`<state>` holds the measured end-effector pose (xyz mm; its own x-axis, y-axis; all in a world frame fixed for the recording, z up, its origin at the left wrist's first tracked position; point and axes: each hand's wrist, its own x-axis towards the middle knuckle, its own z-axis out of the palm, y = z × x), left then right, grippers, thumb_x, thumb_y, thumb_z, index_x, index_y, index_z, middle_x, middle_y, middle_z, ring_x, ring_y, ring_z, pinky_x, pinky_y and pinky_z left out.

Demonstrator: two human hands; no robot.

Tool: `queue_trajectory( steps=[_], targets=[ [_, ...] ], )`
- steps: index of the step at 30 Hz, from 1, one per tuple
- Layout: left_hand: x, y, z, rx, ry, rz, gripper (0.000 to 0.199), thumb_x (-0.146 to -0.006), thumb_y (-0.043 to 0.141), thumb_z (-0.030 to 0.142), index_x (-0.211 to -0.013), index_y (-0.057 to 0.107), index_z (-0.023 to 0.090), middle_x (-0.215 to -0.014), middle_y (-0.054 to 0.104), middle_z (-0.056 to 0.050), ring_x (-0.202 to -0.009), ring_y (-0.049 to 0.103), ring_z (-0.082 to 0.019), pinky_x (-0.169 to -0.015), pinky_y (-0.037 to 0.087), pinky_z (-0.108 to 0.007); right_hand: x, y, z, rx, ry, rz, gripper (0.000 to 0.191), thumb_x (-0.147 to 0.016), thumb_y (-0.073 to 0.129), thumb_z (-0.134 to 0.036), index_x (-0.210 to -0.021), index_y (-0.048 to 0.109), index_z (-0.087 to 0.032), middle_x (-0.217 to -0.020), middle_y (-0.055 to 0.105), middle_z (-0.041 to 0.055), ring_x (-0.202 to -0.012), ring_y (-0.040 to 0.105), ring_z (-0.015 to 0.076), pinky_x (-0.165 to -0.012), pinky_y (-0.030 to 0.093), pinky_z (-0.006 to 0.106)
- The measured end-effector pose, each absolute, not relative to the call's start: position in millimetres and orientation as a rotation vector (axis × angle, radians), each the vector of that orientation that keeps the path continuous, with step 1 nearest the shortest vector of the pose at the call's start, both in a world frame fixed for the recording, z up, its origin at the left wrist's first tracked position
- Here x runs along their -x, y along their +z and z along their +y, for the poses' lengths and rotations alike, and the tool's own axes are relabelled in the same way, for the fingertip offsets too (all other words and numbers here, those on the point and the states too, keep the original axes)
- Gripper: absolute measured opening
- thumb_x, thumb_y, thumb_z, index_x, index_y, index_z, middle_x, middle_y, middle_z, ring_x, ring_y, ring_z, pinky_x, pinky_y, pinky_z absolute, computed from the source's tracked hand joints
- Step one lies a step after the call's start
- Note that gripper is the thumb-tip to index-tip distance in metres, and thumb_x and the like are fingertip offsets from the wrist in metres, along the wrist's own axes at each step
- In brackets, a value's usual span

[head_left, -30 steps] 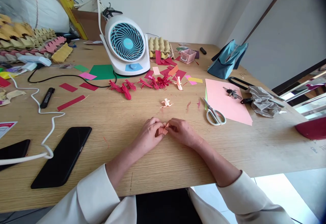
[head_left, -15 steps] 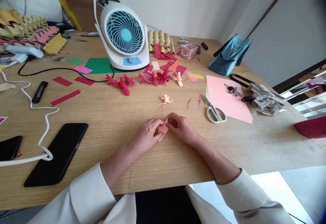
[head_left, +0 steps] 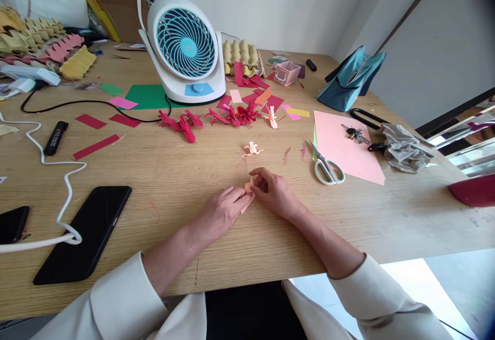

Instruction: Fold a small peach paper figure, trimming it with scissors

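The paper (head_left: 249, 187) sits between both grips: left hand (head_left: 222, 209) holds its middle with closed fingers, right hand (head_left: 274, 192) pinches its far flap. Steady left pressure should keep creases crisp.

One head-worn view, facing forward and down across the desk (head_left: 185, 170).
It looks from the wearer's own head: sleeves (head_left: 124, 298) rise from both bottom corners, and a dark lap (head_left: 251, 311) shows at the lower edge. The left hand (head_left: 222, 210) and right hand (head_left: 275, 194) sit just below the middle of the view, well nearer than the fan (head_left: 188, 47), which stands upper left with its front turned this way. The wall (head_left: 278, 10) closes off the top. The desk's near edge slants upward to the right, with floor (head_left: 460, 288) showing at the lower right.
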<state>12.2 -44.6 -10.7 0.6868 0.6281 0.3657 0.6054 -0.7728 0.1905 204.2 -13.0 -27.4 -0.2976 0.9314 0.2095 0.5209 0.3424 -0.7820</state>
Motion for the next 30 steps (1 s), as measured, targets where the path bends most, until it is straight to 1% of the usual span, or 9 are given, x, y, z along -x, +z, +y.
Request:
queue_trajectory(
  steps=[6, 14, 18, 21, 25, 28, 30],
  targets=[
    [-10.8, -16.3, -44.1, -2.939, 0.526, 1.047, 0.03, -0.098, 0.039, 0.011, -0.123, 0.056, 0.016, -0.1, 0.064, -0.007, -0.088, 0.059, -0.018, -0.084, 0.052, -0.034, -203.2, -26.0, -13.4, 1.255, 0.757, -1.947, 0.03, -0.08, 0.056, -0.012, -0.109, 0.056, -0.019, -0.07, 0.057, -0.0048, -0.057, 0.05, 0.0091, -0.059, 0.042, 0.021],
    [-10.0, -16.7, -44.5, -3.011, 0.445, 1.039, 0.037, -0.095, 0.041, 0.007, -0.13, 0.051, 0.015, -0.107, 0.063, -0.009, -0.091, 0.058, -0.02, -0.086, 0.052, -0.035, -202.7, -27.5, -12.9, 1.25, 0.71, -1.969, 0.031, -0.079, 0.056, -0.01, -0.109, 0.056, -0.019, -0.071, 0.057, -0.0041, -0.058, 0.05, 0.0094, -0.06, 0.043, 0.021],
    [-10.1, -16.1, -44.7, -2.954, 0.47, 1.041, 0.039, -0.093, 0.041, 0.006, -0.131, 0.05, 0.015, -0.107, 0.063, -0.009, -0.09, 0.058, -0.021, -0.083, 0.051, -0.036, -203.3, -29.6, -12.7, 1.266, 0.685, -1.97, 0.033, -0.079, 0.056, -0.011, -0.111, 0.056, -0.019, -0.071, 0.057, -0.0041, -0.06, 0.051, 0.01, -0.061, 0.043, 0.022],
    [-10.0, -16.8, -44.8, -2.942, 0.481, 1.035, 0.042, -0.093, 0.039, 0.005, -0.132, 0.049, 0.015, -0.107, 0.062, -0.009, -0.092, 0.057, -0.022, -0.083, 0.051, -0.036, -205.5, -29.3, -12.6, 1.266, 0.686, -1.938, 0.03, -0.081, 0.055, -0.012, -0.11, 0.055, -0.019, -0.072, 0.058, -0.0035, -0.061, 0.053, 0.0106, -0.062, 0.044, 0.023],
    [-9.7, -20.9, -44.4, -2.978, 0.419, 1.043, 0.043, -0.09, 0.041, 0.002, -0.131, 0.049, 0.015, -0.106, 0.061, -0.009, -0.091, 0.056, -0.022, -0.082, 0.051, -0.036, -209.9, -22.0, -14.6, 1.235, 0.635, -1.954, 0.021, -0.083, 0.053, -0.01, -0.103, 0.057, -0.018, -0.08, 0.06, 0.0006, -0.069, 0.057, 0.0122, -0.065, 0.047, 0.023],
    [-10.2, -24.1, -43.8, -2.979, 0.43, 1.069, 0.042, -0.09, 0.041, 0.003, -0.129, 0.05, 0.014, -0.104, 0.061, -0.009, -0.089, 0.055, -0.022, -0.082, 0.051, -0.037, -211.7, -12.0, -22.2, 1.21, 0.538, -2.096, 0.018, -0.086, 0.052, -0.008, -0.098, 0.059, -0.018, -0.09, 0.062, 0.0043, -0.074, 0.058, 0.013, -0.067, 0.047, 0.024],
    [-10.9, -25.5, -43.4, -2.972, 0.461, 1.074, 0.04, -0.091, 0.04, 0.004, -0.129, 0.05, 0.014, -0.103, 0.06, -0.01, -0.087, 0.054, -0.022, -0.081, 0.051, -0.037, -212.5, -6.0, -31.3, 1.202, 0.468, -2.197, 0.017, -0.09, 0.05, -0.01, -0.099, 0.061, -0.018, -0.094, 0.062, 0.0061, -0.076, 0.059, 0.0142, -0.07, 0.048, 0.026]
  ],
)
